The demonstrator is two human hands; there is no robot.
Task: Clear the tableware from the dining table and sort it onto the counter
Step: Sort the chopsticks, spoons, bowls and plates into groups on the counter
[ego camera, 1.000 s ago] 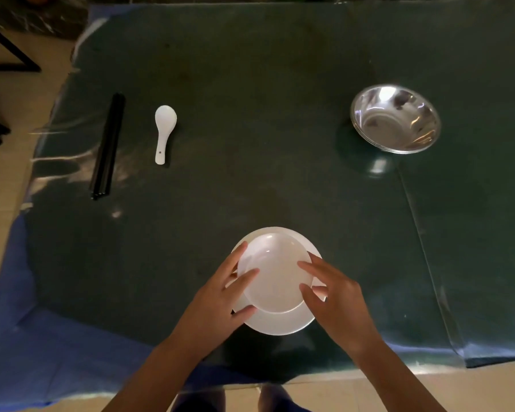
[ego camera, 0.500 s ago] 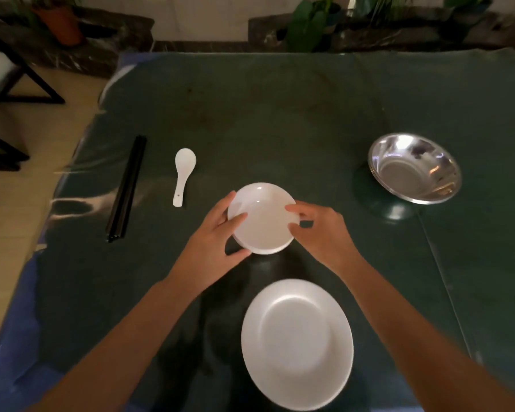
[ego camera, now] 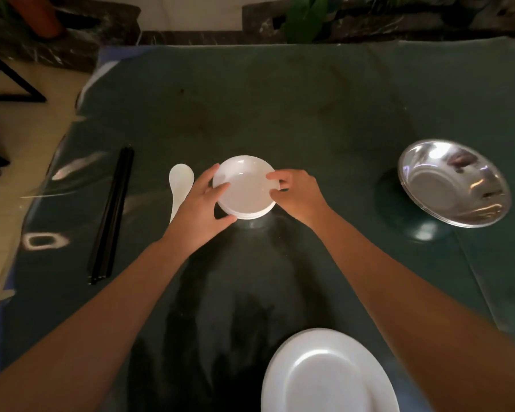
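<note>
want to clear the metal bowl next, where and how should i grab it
Probably by its near rim. The steel bowl sits tilted, the near edge raised and nothing beside it. Come from the near right side, thumb inside, fingers under the lip; the right hand is nearest.

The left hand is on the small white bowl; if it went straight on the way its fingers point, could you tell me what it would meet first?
The left hand points up-right across the small white bowl it grips, so it would probably meet the right hand on the opposite rim.

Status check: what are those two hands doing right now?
Both hands, left hand and right hand, grip small white bowl. White spoon right beside left hand. Plate near edge.
</note>
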